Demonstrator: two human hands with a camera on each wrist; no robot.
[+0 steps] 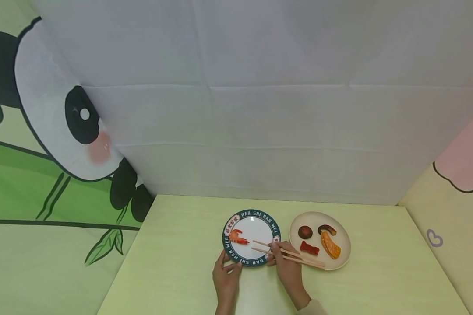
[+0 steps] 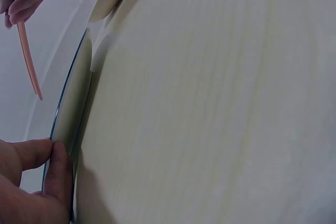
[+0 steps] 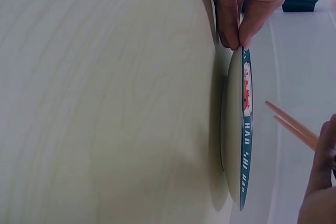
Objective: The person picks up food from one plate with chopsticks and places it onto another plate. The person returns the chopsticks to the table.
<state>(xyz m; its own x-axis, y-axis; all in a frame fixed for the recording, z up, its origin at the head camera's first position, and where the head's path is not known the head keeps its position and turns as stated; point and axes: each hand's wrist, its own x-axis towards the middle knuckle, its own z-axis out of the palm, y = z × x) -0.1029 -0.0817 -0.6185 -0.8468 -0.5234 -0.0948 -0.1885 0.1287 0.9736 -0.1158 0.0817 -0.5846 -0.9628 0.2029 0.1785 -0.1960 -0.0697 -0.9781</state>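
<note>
My left hand [image 1: 226,282] pinches the near left rim of a white plate [image 1: 259,225] with a dark green lettered border. The left wrist view shows the thumb and fingers [image 2: 59,169] on either side of that rim. A red-orange shrimp [image 1: 236,237] lies on the plate's left part. In my right hand [image 1: 291,271] is a pair of wooden chopsticks [image 1: 307,261]. Their tips are slightly apart over the plate, right of the shrimp, with nothing between them. The right wrist view shows the chopsticks [image 3: 294,124] above the plate's rim.
To the right stands a beige plate [image 1: 344,236], partly behind the chopsticks. It bears a brown round piece [image 1: 305,232], a dark curved slice [image 1: 328,229], a red piece [image 1: 309,248] and an orange-yellow piece [image 1: 331,246]. A pale wall cloth [image 1: 260,170] hangs behind the table [image 1: 181,262].
</note>
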